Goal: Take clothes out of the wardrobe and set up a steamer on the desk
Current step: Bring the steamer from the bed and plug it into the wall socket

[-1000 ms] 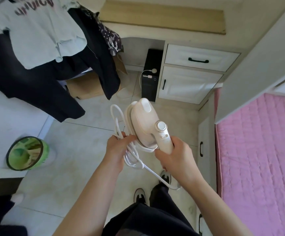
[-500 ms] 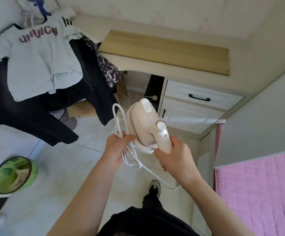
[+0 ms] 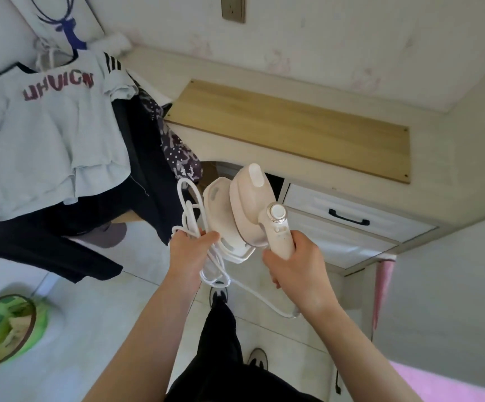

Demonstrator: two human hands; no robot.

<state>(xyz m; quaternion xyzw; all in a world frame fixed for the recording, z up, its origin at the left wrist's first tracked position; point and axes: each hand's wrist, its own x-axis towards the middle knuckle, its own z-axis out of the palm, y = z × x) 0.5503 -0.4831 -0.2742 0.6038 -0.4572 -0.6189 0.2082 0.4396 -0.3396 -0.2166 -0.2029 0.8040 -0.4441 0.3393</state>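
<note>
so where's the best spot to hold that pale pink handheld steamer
By its slim handle below the round dial, coming from underneath on the right, as the right hand does on the pale pink handheld steamer; the head is too broad.

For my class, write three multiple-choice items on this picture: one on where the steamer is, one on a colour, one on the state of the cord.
1. Where is the garment steamer?
A. lying on the desk
B. held in the air in front of the desk
C. on the floor

2. What colour is the power cord?
A. black
B. white
C. red

3. What state is the cord in?
A. bundled in loops in the left hand
B. plugged into the wall socket
C. stretched flat across the desk

Key: 1 B, the right hand grips its handle above the floor; 2 B, it shows white against the dark clothes; 3 A, loops hang from the fingers.
</note>
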